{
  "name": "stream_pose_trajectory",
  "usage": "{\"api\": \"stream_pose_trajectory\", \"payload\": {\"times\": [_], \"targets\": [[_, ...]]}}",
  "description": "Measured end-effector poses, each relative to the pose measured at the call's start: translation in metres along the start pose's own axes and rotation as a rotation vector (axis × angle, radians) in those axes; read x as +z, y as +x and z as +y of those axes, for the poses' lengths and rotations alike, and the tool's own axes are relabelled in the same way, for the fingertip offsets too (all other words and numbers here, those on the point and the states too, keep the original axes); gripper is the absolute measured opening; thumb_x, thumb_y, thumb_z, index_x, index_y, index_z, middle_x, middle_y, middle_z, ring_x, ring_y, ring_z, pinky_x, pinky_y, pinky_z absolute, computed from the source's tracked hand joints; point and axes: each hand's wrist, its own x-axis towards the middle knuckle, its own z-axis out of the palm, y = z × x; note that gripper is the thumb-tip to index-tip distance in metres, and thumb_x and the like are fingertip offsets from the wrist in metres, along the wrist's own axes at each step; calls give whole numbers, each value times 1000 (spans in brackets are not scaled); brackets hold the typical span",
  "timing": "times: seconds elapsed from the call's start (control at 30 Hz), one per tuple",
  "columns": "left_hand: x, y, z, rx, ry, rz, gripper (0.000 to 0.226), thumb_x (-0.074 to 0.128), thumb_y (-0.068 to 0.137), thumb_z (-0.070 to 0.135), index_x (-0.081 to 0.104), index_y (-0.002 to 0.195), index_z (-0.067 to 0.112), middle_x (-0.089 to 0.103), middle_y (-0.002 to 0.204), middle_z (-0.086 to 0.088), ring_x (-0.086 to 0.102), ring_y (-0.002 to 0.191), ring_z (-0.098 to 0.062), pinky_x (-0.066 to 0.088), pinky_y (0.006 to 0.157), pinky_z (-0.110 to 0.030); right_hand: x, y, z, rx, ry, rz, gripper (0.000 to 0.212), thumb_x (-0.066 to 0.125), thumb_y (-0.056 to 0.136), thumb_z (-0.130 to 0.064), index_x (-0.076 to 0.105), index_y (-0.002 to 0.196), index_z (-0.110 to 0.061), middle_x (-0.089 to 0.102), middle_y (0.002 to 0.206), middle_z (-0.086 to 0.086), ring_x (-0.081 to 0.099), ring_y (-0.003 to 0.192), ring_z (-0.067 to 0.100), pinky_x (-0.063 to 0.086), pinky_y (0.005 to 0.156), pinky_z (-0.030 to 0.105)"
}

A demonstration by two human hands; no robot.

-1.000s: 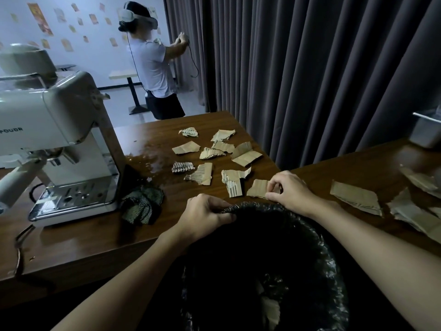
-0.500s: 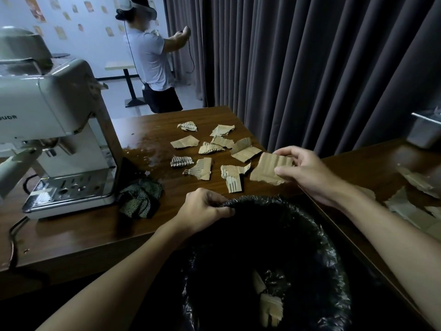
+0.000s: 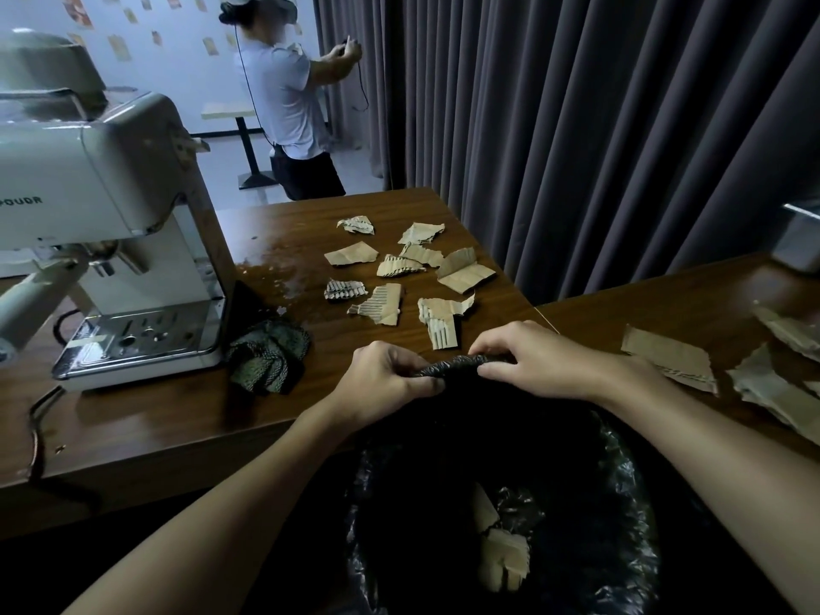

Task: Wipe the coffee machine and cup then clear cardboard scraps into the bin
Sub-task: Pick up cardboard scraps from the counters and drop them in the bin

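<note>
A bin lined with a black plastic bag point(image 3: 621, 503) sits below the table edge, with cardboard scraps point(image 3: 501, 552) lying inside it. My left hand point(image 3: 386, 379) and my right hand point(image 3: 537, 361) both pinch the far rim of the bin bag, side by side. Several torn cardboard scraps point(image 3: 443, 321) lie spread on the brown table point(image 3: 177, 410) just beyond my hands. A pale green coffee machine point(image 3: 111, 241) stands at the left. A dark crumpled cloth point(image 3: 266, 355) lies beside its base. No cup is visible.
A second table point(image 3: 656, 304) at the right carries more cardboard scraps point(image 3: 670, 357). Dark curtains point(image 3: 577, 126) hang behind. A person in a headset point(image 3: 288, 99) stands at the back. A cable point(image 3: 37, 419) runs along the left table edge.
My right hand lifted one scrap off the table, dropped it into the bin and came back to grip the bag's rim. The left hand stayed on the rim.
</note>
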Motion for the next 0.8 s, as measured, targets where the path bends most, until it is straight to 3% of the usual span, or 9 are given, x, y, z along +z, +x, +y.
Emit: {"api": "stream_pose_trajectory", "payload": {"times": [0.13,0.23,0.37,0.43,0.53,0.63,0.7,0.8], "targets": [[-4,-5,-1,54,-37,-58,44,77,75,54,77,107,23,77,101,-1,72,93,-18,57,78,-35,0,-3,9,6,62,14,19,60,95,-30,65,104,-45,66,103,-19,59,99,-6,48,84,23],[-3,-5,-2,74,-51,-65,52,73,77,59,75,111,20,76,104,-4,71,98,-25,54,81,-39,3,-7,18,22,124,36,19,59,95,-27,64,101,-44,66,103,-16,60,97,-4,48,84,24],[-1,-3,-3,123,-2,-43,30,71,85,51,78,94,23,75,86,4,69,77,-10,49,65,-27,5,-7,25,29,168,32,17,60,95,-28,66,105,-40,67,103,-11,63,94,0,51,82,26],[1,-2,-5,134,21,-32,19,71,91,39,78,87,22,73,78,4,65,69,-8,46,61,-29,7,-6,25,36,166,17,17,60,95,-29,65,105,-41,65,105,-13,62,95,0,49,79,23],[1,-1,-7,119,18,-7,17,72,91,33,79,88,18,76,82,-4,68,70,-13,49,61,-33,9,-5,26,33,135,16,17,62,94,-30,64,105,-42,65,107,-13,61,99,1,47,80,21],[1,0,-7,111,17,1,12,72,91,31,79,87,21,75,78,2,67,67,-8,48,57,-25,0,-5,22,40,179,-26,25,67,84,-50,66,107,-41,66,109,-15,61,103,2,49,84,24],[2,1,-9,98,20,11,12,73,91,30,79,89,20,75,78,3,67,66,-6,47,56,-23,-6,2,16,44,215,14,48,60,76,-71,62,114,-43,60,121,-15,55,113,4,46,90,27],[2,1,-9,100,23,33,16,73,90,31,80,90,17,77,82,0,69,68,-9,49,59,-27,-1,28,6,45,113,177,46,48,92,-59,48,136,-43,41,146,-6,36,135,14,33,108,36]]}}
